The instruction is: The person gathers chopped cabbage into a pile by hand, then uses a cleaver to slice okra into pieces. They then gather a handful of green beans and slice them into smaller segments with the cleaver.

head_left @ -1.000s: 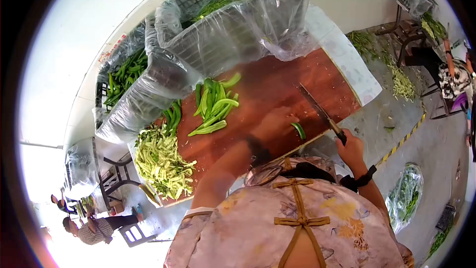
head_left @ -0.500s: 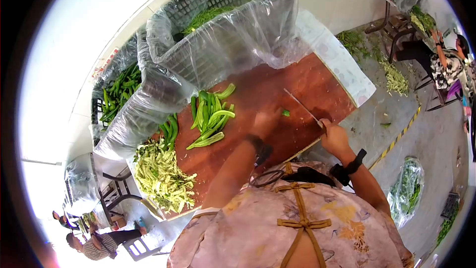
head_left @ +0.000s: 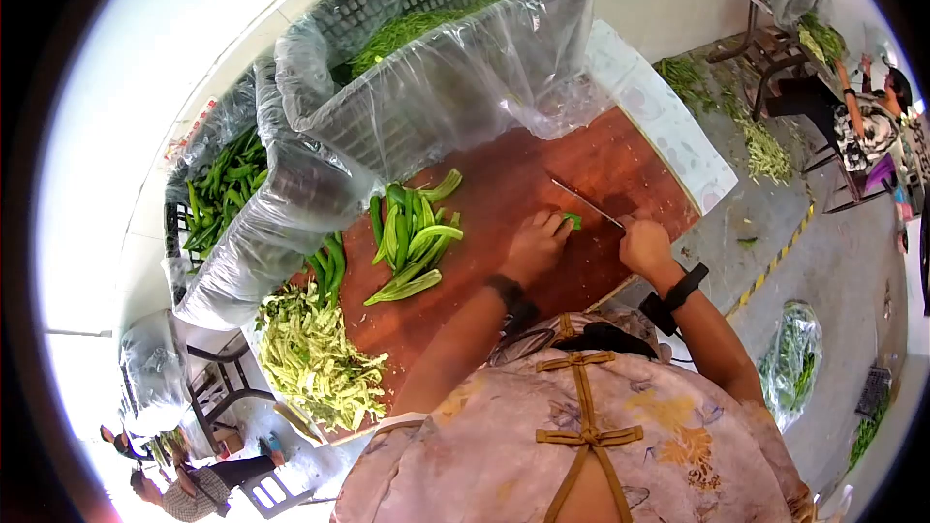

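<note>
Pressing down on a short green pepper piece [head_left: 573,221], the left hand [head_left: 536,245] lies flat-knuckled on the reddish-brown wooden cutting board [head_left: 542,174], its fingers curled together over the vegetable so that only the green tip shows past them. Just to the right of it, the right hand [head_left: 643,245] is wrapped tight round the handle of a long thin-bladed kitchen knife [head_left: 584,201], whose blade lies low across the board with its edge at the exposed tip of the pepper. A second ago that knife was lifted and angled well clear, with the pepper lying loose beside the left hand; half a second ago the blade had come down nearer and the left hand had slid over the piece. Now hand, pepper and blade meet at one spot, which I judge to mean that a cut is being made or is about to be. Off to the left of the left hand lies a loose heap of whole green peppers [head_left: 412,232], uncut, and further left and nearer the body a mound of pale yellow-green shredded strips [head_left: 315,358] at the board's edge. Beyond both hands stands a dark plastic crate lined with clear plastic film [head_left: 436,68], holding more greens. Far off to the right a seated person in a patterned top [head_left: 872,121] works by another stool.
</note>
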